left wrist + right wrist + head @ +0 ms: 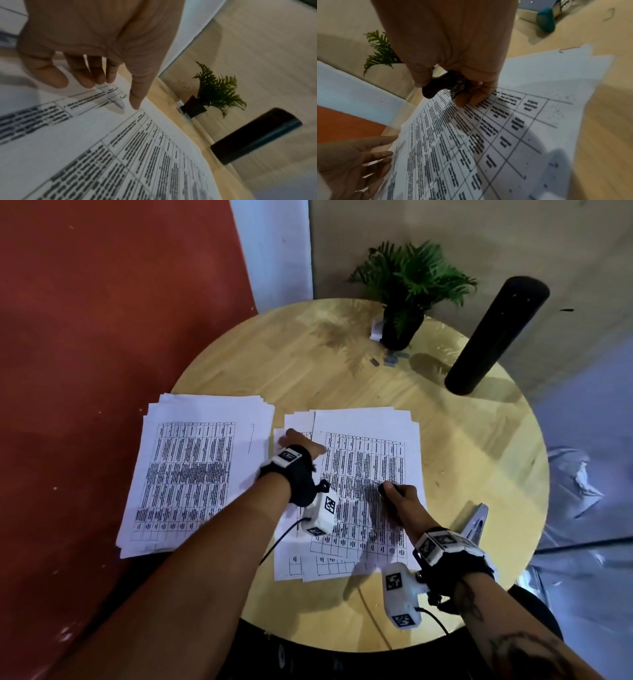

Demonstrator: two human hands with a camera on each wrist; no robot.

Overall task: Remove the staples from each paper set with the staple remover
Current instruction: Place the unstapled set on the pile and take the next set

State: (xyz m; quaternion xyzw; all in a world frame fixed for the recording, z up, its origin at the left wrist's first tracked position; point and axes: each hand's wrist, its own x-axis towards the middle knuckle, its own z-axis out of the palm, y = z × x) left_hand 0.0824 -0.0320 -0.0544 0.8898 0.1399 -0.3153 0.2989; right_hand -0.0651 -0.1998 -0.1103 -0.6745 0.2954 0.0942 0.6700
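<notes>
A printed paper set (366,470) lies askew on more sheets in the middle of the round wooden table (479,446). My left hand (295,440) rests at its upper left corner, straight fingers (85,77) touching the sheets (120,148). My right hand (394,491) hovers low over the middle of the page and grips a small black staple remover (435,88), fingertips (471,100) brushing the print. In the right wrist view my left hand (359,155) lies flat beside the page edge. A second stack of printed sheets (191,474) lies at the table's left.
A potted fern (402,323) and a tall black cylinder (493,337) stand at the back of the table. Small scraps (390,360) lie near the pot. A silvery tool with a teal end (546,20) and loose bent staples (570,48) lie to the right.
</notes>
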